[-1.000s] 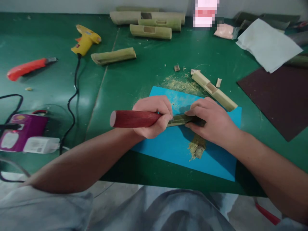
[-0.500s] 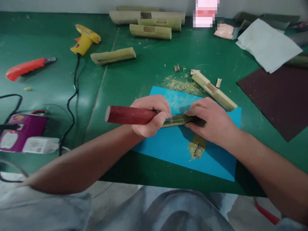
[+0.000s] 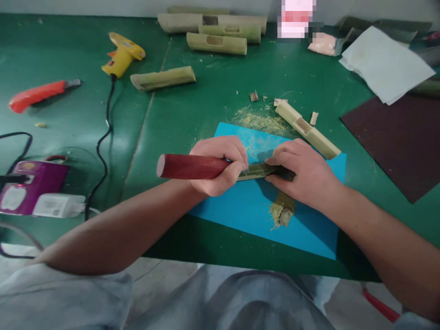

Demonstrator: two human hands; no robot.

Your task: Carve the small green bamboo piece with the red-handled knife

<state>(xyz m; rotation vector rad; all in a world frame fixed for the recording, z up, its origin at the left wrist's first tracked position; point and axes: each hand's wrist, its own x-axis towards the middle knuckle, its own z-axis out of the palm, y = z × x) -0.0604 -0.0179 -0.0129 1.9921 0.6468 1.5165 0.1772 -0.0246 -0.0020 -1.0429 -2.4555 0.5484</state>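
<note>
My left hand (image 3: 219, 166) is closed around a tool with a thick red wooden handle (image 3: 192, 166). The handle points left, and the fingers hide the tool's working end, which lies at the bamboo. A short green bamboo piece (image 3: 255, 171) is gripped at its right end by the thumb and fingers of my right hand (image 3: 298, 167). Its left end runs beneath my left hand. Both hands are low over a blue sheet (image 3: 309, 233). Below the bamboo, a small pile of shavings (image 3: 279, 207) lies on that sheet, with a grey-brown chip (image 3: 285, 217) in it.
A notched bamboo tube (image 3: 307, 129) rests across the sheet's top right corner. Sawdust (image 3: 257, 119) is scattered behind. Farther off are a yellow glue gun (image 3: 122, 55), a red-handled tool (image 3: 41, 95), a purple power adapter (image 3: 34, 185), several bamboo tubes (image 3: 216, 43) and dark sandpaper (image 3: 395, 142).
My left hand and the red-handled tool have shifted slightly right along the bamboo, covering more of it. My right hand keeps its hold in nearly the same place.
</note>
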